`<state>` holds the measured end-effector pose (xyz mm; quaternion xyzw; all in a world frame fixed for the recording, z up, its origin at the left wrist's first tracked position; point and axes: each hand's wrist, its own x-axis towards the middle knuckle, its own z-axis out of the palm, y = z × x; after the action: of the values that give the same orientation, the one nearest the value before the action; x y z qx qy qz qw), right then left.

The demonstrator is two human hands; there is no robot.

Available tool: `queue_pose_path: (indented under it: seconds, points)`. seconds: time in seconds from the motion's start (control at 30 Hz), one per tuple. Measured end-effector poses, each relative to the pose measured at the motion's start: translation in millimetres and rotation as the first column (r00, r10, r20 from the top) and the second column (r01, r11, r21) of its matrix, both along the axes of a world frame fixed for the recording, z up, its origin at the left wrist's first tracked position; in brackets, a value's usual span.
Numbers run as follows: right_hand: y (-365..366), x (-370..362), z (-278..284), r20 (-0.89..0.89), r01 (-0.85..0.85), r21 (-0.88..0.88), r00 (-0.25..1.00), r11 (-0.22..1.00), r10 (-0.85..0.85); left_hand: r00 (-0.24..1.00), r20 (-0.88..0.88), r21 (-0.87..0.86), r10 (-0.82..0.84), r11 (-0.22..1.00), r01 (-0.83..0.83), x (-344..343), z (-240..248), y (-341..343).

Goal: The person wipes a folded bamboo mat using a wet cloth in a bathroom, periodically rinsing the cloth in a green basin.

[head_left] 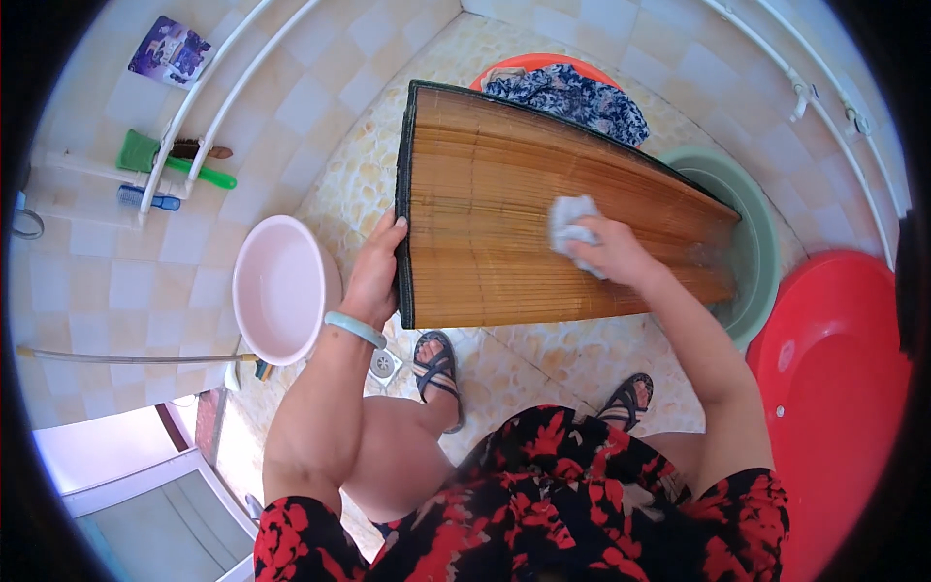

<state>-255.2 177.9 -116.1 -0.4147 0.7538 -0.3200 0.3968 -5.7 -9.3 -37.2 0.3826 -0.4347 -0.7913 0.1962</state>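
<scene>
A brown bamboo mat (485,194) with dark cloth edging is held up slantwise before me. Its far right end rests in a pale green basin (761,223), where there seems to be water. My left hand (373,272) grips the mat's left edge, the thumb on the near face and the fingers hidden behind. A bunched whitish cloth (570,221) is in my right hand (616,254), pressed against the middle of the mat's face. Hand and cloth are slightly blurred.
A pale pink basin (254,291) stands at left by the tiled wall. Behind the mat, an orange-red basin (543,62) holds patterned blue-white fabric (572,102). To the right is a big red tub (824,417). Brushes (145,197) hang by white pipes (218,73). A floor drain (384,364) lies near my foot.
</scene>
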Motion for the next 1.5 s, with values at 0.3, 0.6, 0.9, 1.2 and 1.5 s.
queue_pose_path:
  seconds: [0.3, 0.6, 0.9, 1.2, 1.5]
  points:
    - [56.2, -32.4, -41.3, -0.557, 0.18, 0.055, 0.822, 0.982, -0.119, 0.998, 0.051, 0.019, 0.026, 0.999, -0.027, 4.9, -0.6, -9.2]
    - [-85.6, 116.1, 57.9, -0.308, -0.159, -0.426, 0.951, 0.891, 0.023, 0.995, -0.038, -0.029, -0.094, 0.995, 0.093, 12.5, -20.1, -21.4]
    - [-4.9, 115.1, 23.6, -0.405, -0.263, -0.476, 0.912, 0.839, 0.056, 0.993, 0.092, -0.013, -0.07, 0.997, 0.072, 1.6, -8.3, -5.7]
    - [176.8, -46.6, -61.7, -0.556, 0.236, 0.055, 0.815, 0.97, -0.167, 0.94, 0.341, -0.249, 0.003, 0.965, 0.087, 4.7, 0.2, -8.2]
    - [233.8, -179.7, -173.2, -0.659, 0.735, 0.217, 0.596, 0.642, -0.459, 0.934, 0.349, -0.253, 0.076, 0.967, 0.016, 0.2, 11.1, 5.2]
